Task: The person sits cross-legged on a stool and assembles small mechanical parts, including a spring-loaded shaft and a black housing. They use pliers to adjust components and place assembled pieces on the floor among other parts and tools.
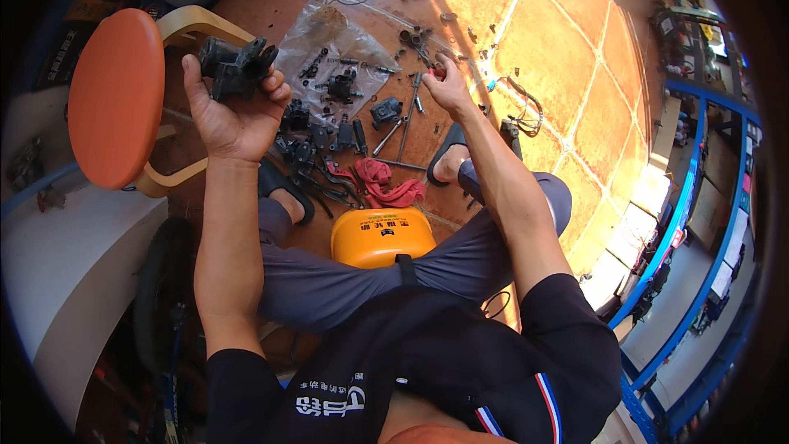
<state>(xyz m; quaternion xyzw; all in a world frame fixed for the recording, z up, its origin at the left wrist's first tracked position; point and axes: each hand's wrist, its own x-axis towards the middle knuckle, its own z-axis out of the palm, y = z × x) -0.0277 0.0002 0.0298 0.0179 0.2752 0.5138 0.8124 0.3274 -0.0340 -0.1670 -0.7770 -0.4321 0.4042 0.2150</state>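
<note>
- In the head view, the left hand [238, 119] is raised over the tiled floor [567, 49], palm up, beside the orange round stool seat [115, 103] and in front of one of its pale wooden legs [189, 20].
- It is partly curled and clamped on a black mechanical part [234, 70], the thumb on the left side and the fingers bent around the right; the part is held clear of the floor.
- The right hand [450, 90] reaches forward past the right edge of a clear plastic sheet [362, 41], at the border of the sunlit tiles.
- Its thumb and fingers are closed about a small red piece [436, 73]; most of that piece is hidden, so what it belongs to cannot be told.
- The two hands are well apart, the left one nearer the sheet's left edge.
- Just left of the right hand, a slender metal rod [410, 115] lies on the floor, running toward the person.
- A dark mechanism [339, 86] lies among small parts near the sheet's lower edge; a black block [385, 112] sits off its lower right corner.
- Nearer the person are black levers [308, 156], a red cloth [386, 185] and a yellow seat [382, 234] between the thighs.
- A cable bundle [528, 108] lies on the sunlit floor, right of the right hand.
</note>
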